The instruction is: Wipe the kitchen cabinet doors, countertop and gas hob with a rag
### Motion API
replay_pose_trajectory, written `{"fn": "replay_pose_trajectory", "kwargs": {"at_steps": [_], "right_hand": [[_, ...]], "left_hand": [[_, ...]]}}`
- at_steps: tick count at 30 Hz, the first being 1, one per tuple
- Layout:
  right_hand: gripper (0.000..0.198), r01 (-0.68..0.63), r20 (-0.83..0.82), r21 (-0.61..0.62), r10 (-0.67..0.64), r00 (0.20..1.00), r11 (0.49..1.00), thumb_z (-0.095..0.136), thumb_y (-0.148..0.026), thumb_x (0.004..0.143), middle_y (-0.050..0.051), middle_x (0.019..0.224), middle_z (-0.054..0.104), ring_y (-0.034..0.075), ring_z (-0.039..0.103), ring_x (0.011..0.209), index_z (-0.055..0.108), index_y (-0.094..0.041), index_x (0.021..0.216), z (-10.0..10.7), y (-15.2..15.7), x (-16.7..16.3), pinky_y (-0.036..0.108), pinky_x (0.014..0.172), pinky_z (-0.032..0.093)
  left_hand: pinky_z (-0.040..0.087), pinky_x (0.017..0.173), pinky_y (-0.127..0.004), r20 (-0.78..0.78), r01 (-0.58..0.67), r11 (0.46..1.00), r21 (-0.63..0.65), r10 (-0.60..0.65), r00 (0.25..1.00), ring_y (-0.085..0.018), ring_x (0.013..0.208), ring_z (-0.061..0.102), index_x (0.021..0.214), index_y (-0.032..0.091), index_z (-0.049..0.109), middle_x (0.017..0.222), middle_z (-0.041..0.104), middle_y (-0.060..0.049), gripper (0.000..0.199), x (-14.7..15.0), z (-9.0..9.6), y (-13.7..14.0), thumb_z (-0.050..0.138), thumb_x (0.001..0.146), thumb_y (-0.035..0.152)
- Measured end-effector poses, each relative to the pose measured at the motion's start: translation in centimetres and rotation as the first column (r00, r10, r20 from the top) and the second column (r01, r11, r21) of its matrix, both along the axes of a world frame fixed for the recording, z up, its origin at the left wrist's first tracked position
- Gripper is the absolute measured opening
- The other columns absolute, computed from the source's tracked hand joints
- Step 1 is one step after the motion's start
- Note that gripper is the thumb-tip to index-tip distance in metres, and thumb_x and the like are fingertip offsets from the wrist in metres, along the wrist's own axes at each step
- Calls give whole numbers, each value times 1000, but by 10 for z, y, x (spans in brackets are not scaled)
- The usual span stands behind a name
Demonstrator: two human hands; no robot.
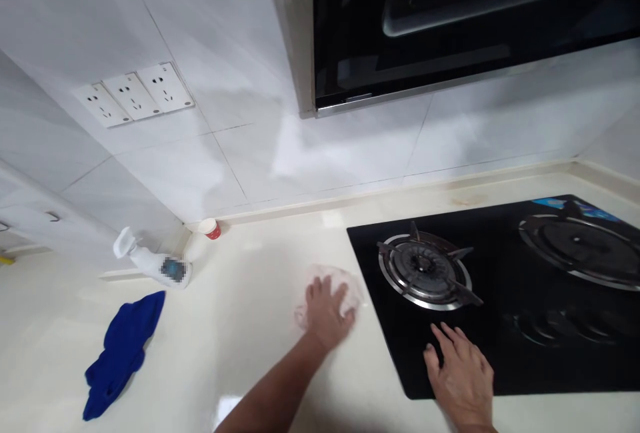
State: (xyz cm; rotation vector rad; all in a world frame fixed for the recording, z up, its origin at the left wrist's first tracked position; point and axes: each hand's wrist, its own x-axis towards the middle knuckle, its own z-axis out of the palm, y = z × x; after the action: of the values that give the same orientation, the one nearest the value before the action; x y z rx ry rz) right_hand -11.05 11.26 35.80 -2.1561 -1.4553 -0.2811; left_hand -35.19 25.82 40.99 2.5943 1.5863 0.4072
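Observation:
My left hand (pixel 329 316) lies on a pale pinkish cloth (pixel 350 281), pressing it to the cream countertop left of the stove. The fingers are spread over the cloth, whose outline is slightly blurred. My right hand (pixel 464 374) rests on the front edge of the black glass gas cooktop (pixel 505 353), fingers stretched out and nothing held. Just beyond its fingertips is the left burner (pixel 423 264) with its metal pan support.
A blue cloth (pixel 123 353) lies on the countertop (pixel 250 300) at left. Behind it a white spray bottle (pixel 155 263) leans over or lies tilted. A red and white paper cup (pixel 212 228) stands near the wall. A black range hood (pixel 450 26) overhangs the cooktop.

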Motion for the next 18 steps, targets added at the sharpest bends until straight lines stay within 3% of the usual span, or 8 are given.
{"fn": "replay_pose_trajectory", "kwargs": {"at_steps": [2,4,7,10,12,15,18], "right_hand": [[51,4,3,-5,-3,1000,1000,31,-44,97,13,133,61,33,47,134,62,-15,124,0,-1,0,54,110,36],[50,9,-6,-12,-9,1000,1000,32,-43,97,13,133,61,33,46,135,62,-15,125,1,-1,0,53,111,35],[48,15,-24,-13,-15,1000,1000,33,-42,97,12,135,60,32,45,136,61,-16,126,2,-1,-1,52,113,33],[48,14,-11,-18,-14,1000,1000,33,-42,98,12,134,60,32,46,135,62,-15,126,3,-1,-1,52,112,33],[50,15,4,-29,-15,1000,999,31,-42,99,13,134,60,32,46,135,62,-14,126,4,-1,0,53,111,34],[51,15,10,-43,-14,1000,999,31,-43,98,13,133,61,33,46,134,63,-14,125,5,-2,1,53,110,34],[51,19,10,-44,-19,1000,999,31,-44,98,14,133,61,33,47,134,63,-13,124,7,-2,1,53,110,34]], "left_hand": [[38,112,-57,41,173,985,2,-172,984,-37,143,41,140,45,53,155,48,-2,59,11,-14,-56,59,83,60],[39,112,-56,121,360,932,50,-363,924,-35,143,41,142,46,49,158,45,-1,64,1,-28,-107,58,82,65],[41,110,-55,155,426,900,90,-435,887,-35,139,47,138,47,53,153,52,1,65,-36,-35,-142,60,78,71],[46,104,-52,93,268,963,40,-271,958,-35,139,48,137,43,57,149,56,-1,60,-73,-20,-111,63,80,62],[44,108,-49,29,-12,1000,-21,12,1000,-32,142,45,135,39,59,151,54,-3,51,-92,-2,-63,63,84,48],[35,111,-62,28,-264,964,-1,264,964,-40,147,36,139,27,57,154,48,-15,53,-109,19,11,58,88,41],[35,106,-69,37,-391,920,8,390,920,-47,147,30,141,19,54,153,44,-24,55,-100,22,50,52,91,42]]}}
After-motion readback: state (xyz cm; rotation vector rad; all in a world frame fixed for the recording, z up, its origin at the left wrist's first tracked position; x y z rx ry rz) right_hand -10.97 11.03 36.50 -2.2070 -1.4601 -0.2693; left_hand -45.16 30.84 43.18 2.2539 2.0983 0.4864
